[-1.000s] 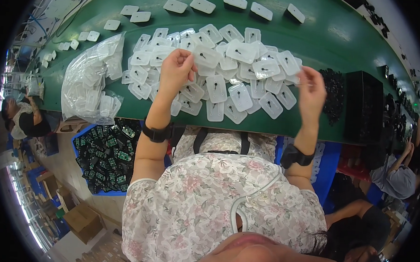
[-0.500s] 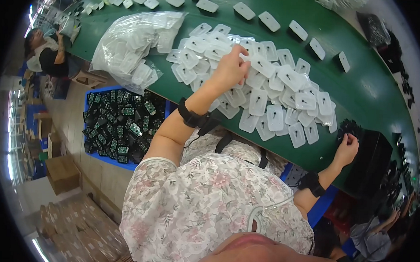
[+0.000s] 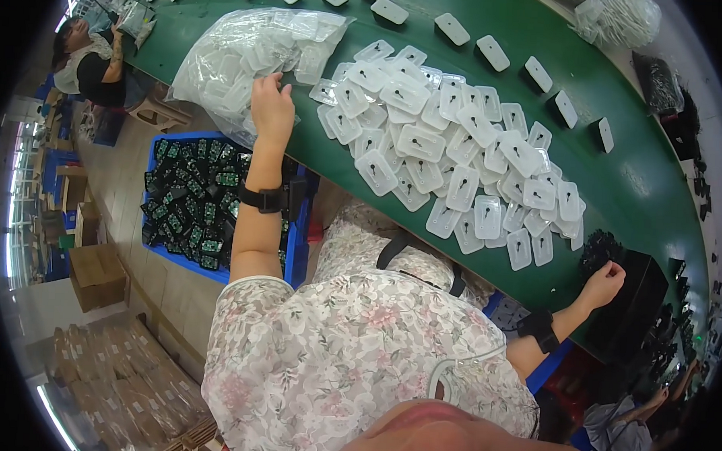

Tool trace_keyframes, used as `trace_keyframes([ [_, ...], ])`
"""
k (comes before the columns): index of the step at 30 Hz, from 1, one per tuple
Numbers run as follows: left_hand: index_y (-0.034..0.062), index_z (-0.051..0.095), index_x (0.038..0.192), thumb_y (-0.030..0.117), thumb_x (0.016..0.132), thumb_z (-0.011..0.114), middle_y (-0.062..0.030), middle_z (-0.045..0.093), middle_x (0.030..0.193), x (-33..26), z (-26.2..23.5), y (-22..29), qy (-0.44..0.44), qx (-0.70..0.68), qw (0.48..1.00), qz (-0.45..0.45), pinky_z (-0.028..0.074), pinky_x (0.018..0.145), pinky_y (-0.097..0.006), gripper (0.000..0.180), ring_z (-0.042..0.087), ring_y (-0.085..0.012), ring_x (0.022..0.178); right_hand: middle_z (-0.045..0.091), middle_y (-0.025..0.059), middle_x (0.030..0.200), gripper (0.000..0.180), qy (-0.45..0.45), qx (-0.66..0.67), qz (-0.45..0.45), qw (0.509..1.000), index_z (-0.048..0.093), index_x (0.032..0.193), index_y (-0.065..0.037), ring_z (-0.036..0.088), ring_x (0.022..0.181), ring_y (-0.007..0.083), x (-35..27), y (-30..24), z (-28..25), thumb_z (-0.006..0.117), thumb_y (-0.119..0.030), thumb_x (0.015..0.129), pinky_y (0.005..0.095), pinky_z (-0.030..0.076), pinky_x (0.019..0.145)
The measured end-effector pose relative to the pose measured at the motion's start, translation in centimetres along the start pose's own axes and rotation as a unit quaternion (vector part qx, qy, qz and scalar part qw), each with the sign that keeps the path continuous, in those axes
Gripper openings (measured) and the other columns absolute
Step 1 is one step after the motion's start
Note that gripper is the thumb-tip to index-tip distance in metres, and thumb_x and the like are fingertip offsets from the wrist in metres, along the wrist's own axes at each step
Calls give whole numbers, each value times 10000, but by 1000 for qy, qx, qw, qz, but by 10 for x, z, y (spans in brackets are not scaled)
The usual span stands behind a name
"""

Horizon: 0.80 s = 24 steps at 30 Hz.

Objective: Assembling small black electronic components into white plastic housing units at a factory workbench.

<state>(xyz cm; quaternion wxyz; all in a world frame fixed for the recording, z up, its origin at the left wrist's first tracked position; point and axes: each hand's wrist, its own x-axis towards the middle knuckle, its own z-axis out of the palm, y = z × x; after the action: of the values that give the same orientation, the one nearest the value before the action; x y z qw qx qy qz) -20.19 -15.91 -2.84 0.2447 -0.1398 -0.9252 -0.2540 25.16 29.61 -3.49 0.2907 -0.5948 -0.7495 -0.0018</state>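
Observation:
My left hand (image 3: 273, 109) is at the near right edge of a clear plastic bag (image 3: 215, 66) filled with white translucent plates. Its fingers are loosely bent and apart, with nothing seen in them. To its right spreads a heap of translucent rectangular plates (image 3: 463, 188), most with a small black part lying on them. At the right, my right hand (image 3: 602, 284) has its fingertips pinched together; whatever is in them is too small to make out. Just beyond those fingertips lies a pile of small black parts (image 3: 600, 248), beside a black box (image 3: 633, 298).
White rectangular pieces (image 3: 493, 52) stand in a curved row along the green table (image 3: 332, 156). Below the table's left side is a blue crate (image 3: 291, 255) of black parts with green circuit boards. Another person (image 3: 102, 69) sits at far left. Cartons (image 3: 97, 274) stand on the floor.
My left hand has moved left from over the heap of plates to the plastic bag. My right hand stays near the black parts, with its fingers still pinched. The view has shifted slightly.

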Motion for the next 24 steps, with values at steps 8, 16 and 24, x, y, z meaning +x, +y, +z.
trace_keyframes([
  [8,14,592,976,182,732,687,-78,605,694,30,32,-5,-70,-121,989,-52,456,617,-331,311,588,-224,642,622,104,913,182,21,98,38,994,573,990,-32,602,790,227,5,8,-4,543,-140,847,323,475,713],
  [16,136,514,1179,138,741,638,-48,525,617,15,-9,-9,-201,-40,978,-27,444,576,-315,455,578,-183,631,606,58,863,212,-39,267,-15,963,597,1050,-22,566,746,123,-7,-25,-14,566,-76,848,241,463,680],
  [24,-75,467,1115,20,831,506,-64,569,827,-8,-48,19,-122,-344,918,-159,506,536,-249,302,586,-147,601,569,39,910,203,-132,510,-30,849,548,1035,15,524,794,77,-39,-114,-25,593,-33,842,196,425,704],
])
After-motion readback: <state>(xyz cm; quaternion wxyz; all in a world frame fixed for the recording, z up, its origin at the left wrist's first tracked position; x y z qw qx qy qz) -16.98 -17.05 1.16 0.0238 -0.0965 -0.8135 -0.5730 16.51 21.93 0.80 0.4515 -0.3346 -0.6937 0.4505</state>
